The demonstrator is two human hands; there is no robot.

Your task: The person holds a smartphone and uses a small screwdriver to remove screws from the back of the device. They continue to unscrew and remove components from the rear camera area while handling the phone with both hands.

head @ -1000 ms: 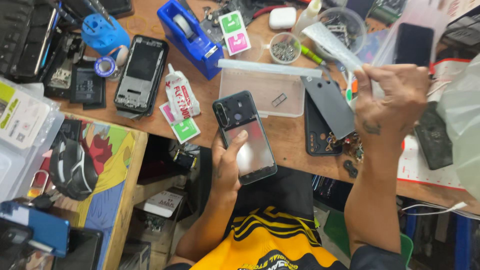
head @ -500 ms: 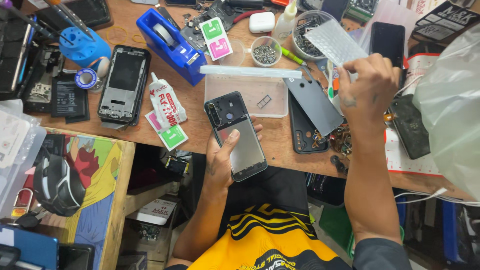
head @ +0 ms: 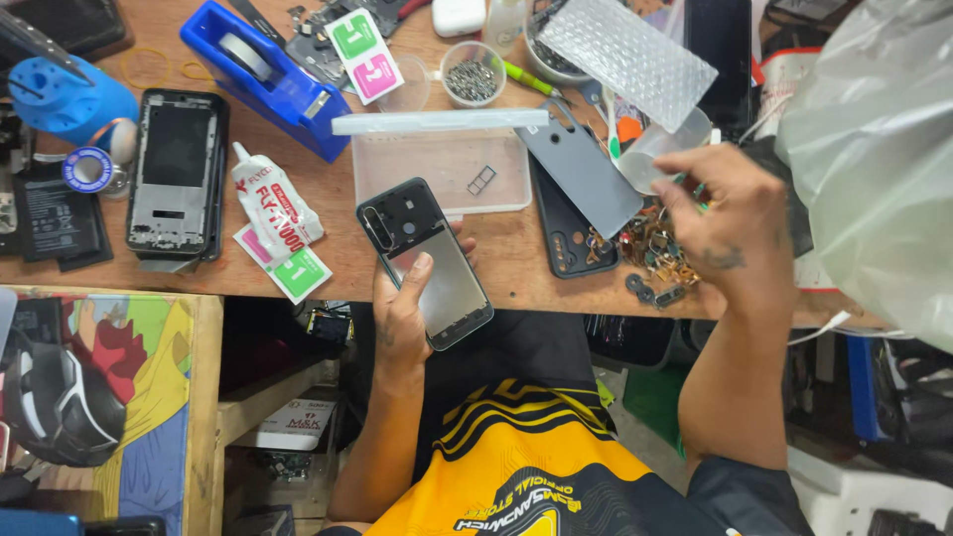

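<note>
left hand (head: pixel 402 318): fingers wrapped round the lower half of a phone frame (head: pixel 425 262), thumb (head: pixel 411 278) laid flat across its pale inner panel. phone frame held just above the near edge of the wooden workbench (head: pixel 328 213), inner side up. long axis diagonal: camera-cutout end pointing up and to the left, toward the clear plastic tray (head: pixel 444 169); opposite end pointing down and right, out past the bench edge over the lap.

right hand (head: pixel 725 233): fingers curled down and pinched together over a heap of small metal parts (head: pixel 650 248); whether anything is grasped, cannot tell.

further out: grey back cover (head: pixel 581 169) lying tilted just left of the right hand, over a black back cover (head: pixel 566 233). sheet of bubble wrap (head: pixel 625 55) resting on a cup behind. glue tube (head: pixel 273 203) and green-tabbed packets left of the frame; stripped black phone chassis (head: pixel 177 174) beyond; blue tape dispenser (head: pixel 263 74) at the far side.
</note>
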